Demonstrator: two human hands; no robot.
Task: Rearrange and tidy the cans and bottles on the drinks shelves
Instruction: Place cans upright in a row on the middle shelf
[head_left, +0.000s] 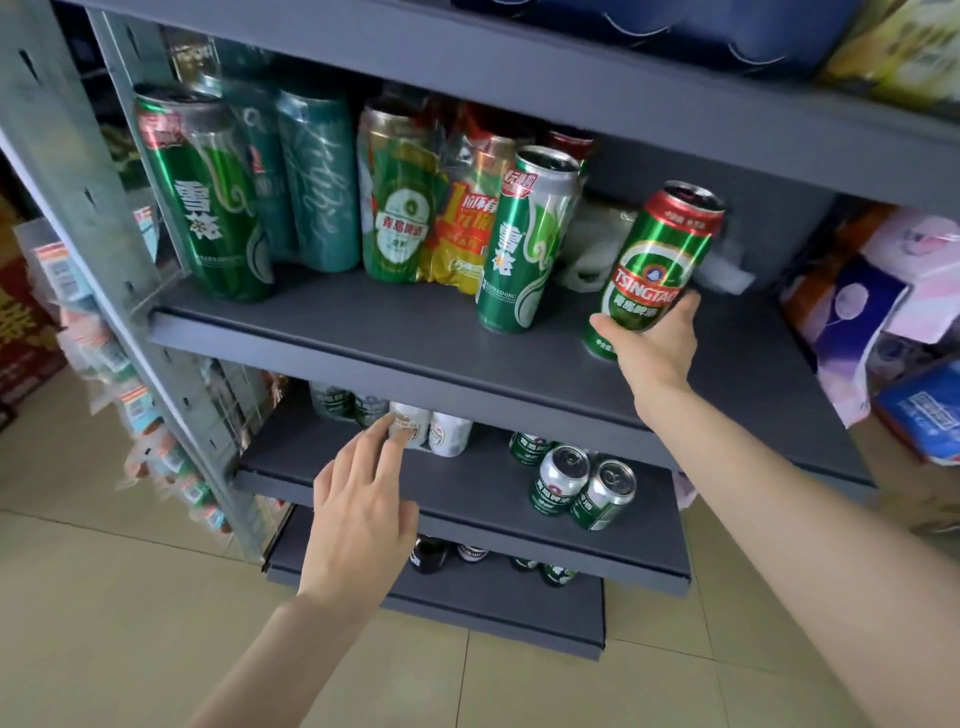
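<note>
2 cans (582, 487) stand below the upper shelf (415, 332).

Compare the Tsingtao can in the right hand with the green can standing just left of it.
The Tsingtao can has a red top band, tilts, and is gripped by the right hand. The green can has a silver top, looks slimmer, and stands free on the shelf. Both are green.

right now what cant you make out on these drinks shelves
All in the head view:
- Bottom shelf bottles: only their tops show, hidden by the shelf above.
- Cans at the back behind the shrink-wrapped can pack: labels blocked.
- Base of the Tsingtao can: covered by the right hand, so whether it touches the shelf is unclear.
- Hanging packets at left: blurred.
</note>
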